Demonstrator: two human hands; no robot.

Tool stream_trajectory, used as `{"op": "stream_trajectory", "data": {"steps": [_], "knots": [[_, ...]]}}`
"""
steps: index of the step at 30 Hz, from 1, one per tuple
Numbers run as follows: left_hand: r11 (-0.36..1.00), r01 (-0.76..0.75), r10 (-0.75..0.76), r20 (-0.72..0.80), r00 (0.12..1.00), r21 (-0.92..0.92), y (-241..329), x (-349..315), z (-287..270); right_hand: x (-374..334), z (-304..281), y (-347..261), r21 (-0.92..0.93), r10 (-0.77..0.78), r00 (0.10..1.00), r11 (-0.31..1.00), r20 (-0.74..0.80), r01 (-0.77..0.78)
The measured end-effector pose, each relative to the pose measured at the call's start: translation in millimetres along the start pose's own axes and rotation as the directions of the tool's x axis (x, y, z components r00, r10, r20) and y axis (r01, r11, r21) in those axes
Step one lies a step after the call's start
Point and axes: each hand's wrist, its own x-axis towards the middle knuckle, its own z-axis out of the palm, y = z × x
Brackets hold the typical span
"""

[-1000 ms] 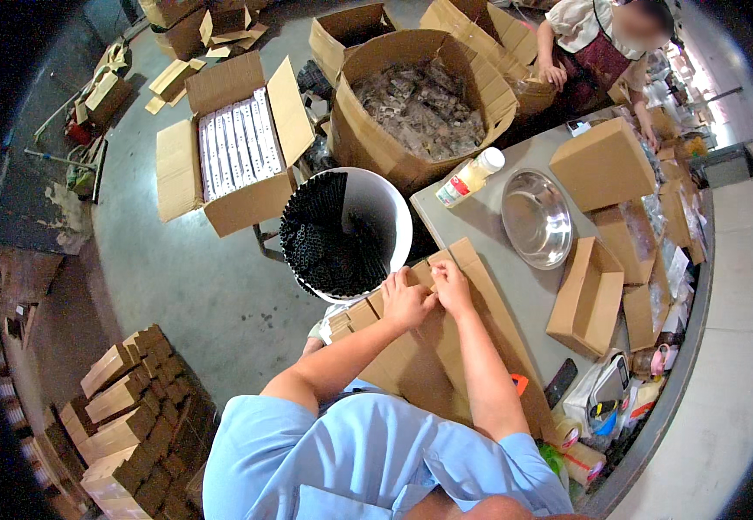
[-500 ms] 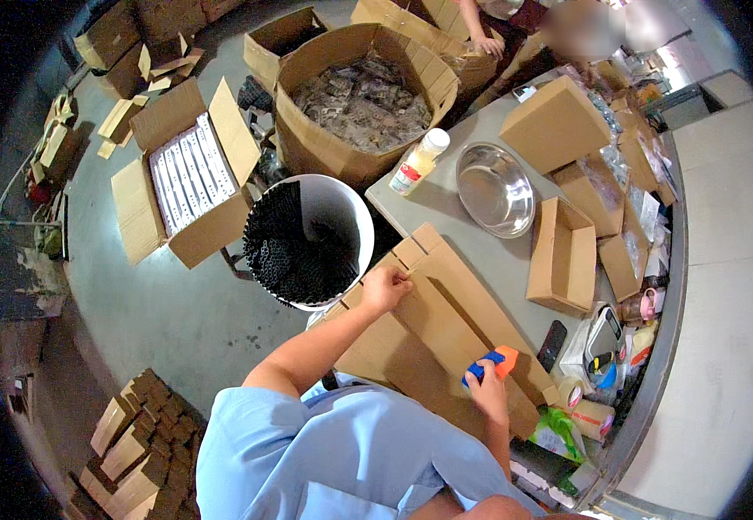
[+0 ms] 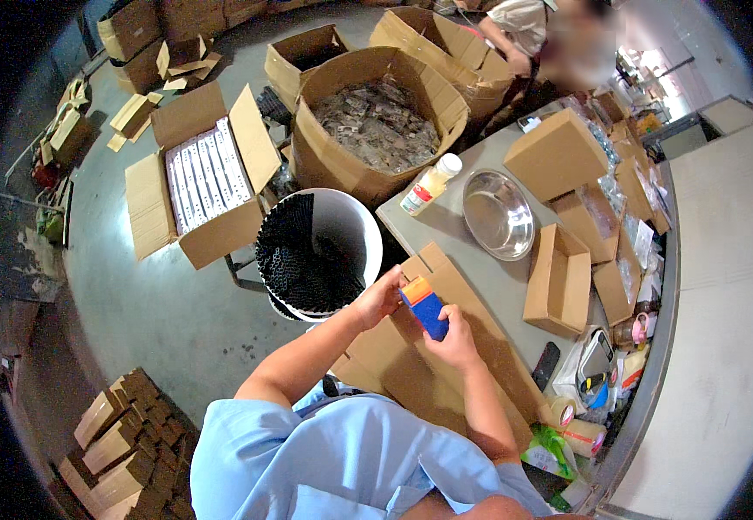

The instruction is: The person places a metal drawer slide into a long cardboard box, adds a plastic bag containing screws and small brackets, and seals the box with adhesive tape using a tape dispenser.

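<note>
My right hand [image 3: 453, 338] grips a small box [image 3: 424, 309], blue with an orange end, its fingers and thumb wrapped round the blue part. The box is tilted, orange end away from me. My left hand [image 3: 379, 299] has its curled fingertips at that orange end and seems to pinch it; part of its fingers is hidden. Under both hands lies a flattened brown cardboard carton [image 3: 480, 368] with slotted flaps, partly on the grey table and reaching over its near edge toward me.
Left of the carton stands a white bucket [image 3: 375, 251] of black tubes. Beyond are a large carton [image 3: 350, 178] of bagged parts and an open carton [image 3: 147, 204] of white packs. The table holds a bottle [image 3: 431, 185], metal bowl [image 3: 498, 217], open box [image 3: 558, 282] and tape roll [image 3: 561, 412].
My right hand has brought the blue and orange box up and left to my left hand. My left hand has left the carton flap and is now at the box's orange end.
</note>
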Motion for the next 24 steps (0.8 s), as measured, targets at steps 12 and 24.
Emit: {"op": "stream_trajectory", "data": {"steps": [12, 24], "knots": [[0.988, -0.09, 0.09, 0.006, 0.996, 0.126, 3, -2, 7, -1, -2, 9, 0.212, 0.13, 0.99, 0.971, -0.055, -0.115], [0.728, -0.34, 0.322, 0.142, 0.936, 0.595, -3, -5, 6, -9, -5, 21, 0.708, 0.265, 0.956, 0.651, 0.128, -0.275]]}}
